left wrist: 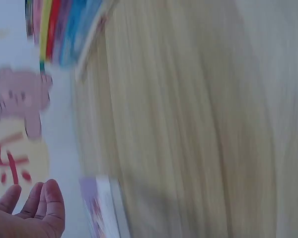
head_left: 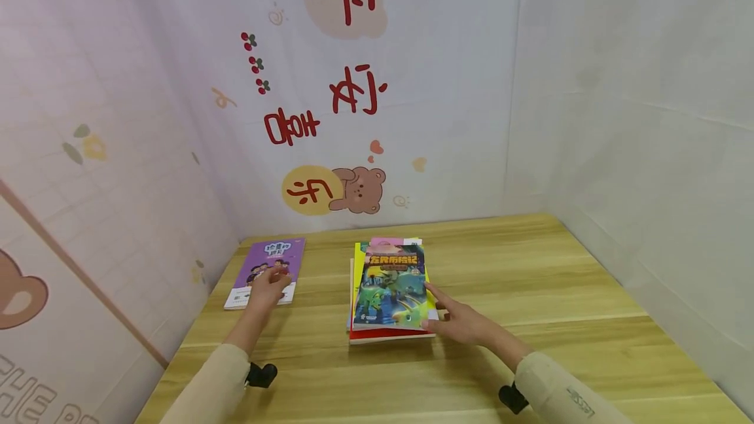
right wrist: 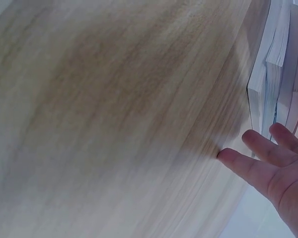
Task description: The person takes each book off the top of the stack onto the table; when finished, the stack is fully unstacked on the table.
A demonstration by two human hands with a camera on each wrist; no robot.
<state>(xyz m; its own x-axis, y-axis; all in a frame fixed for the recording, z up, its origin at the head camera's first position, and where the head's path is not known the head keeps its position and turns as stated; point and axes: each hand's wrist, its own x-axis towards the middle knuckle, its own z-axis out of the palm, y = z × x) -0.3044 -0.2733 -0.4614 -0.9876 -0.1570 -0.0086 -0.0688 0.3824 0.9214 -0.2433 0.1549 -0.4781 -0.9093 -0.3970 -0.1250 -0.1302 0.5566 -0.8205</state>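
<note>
A stack of books (head_left: 391,286) lies near the middle of the table, topped by a comic with green dinosaurs and yellow title letters. My right hand (head_left: 462,320) is at the stack's right side, fingers spread along the edge and thumb at the top book's lower corner. In the right wrist view its straight fingers (right wrist: 256,173) reach beside the page edges of the stack (right wrist: 273,69). Over a purple book (head_left: 273,257) at the table's left is my left hand (head_left: 268,290), its fingers loosely bent and nothing in them. The left wrist view also shows the hand (left wrist: 32,213) holding nothing.
The wood-grain table (head_left: 501,267) ends against a white cloth backdrop (head_left: 448,116) printed with red characters and a bear. Further cloth walls rise at left and right. A black wrist strap piece (head_left: 262,375) hangs under the left sleeve, another (head_left: 512,399) under the right.
</note>
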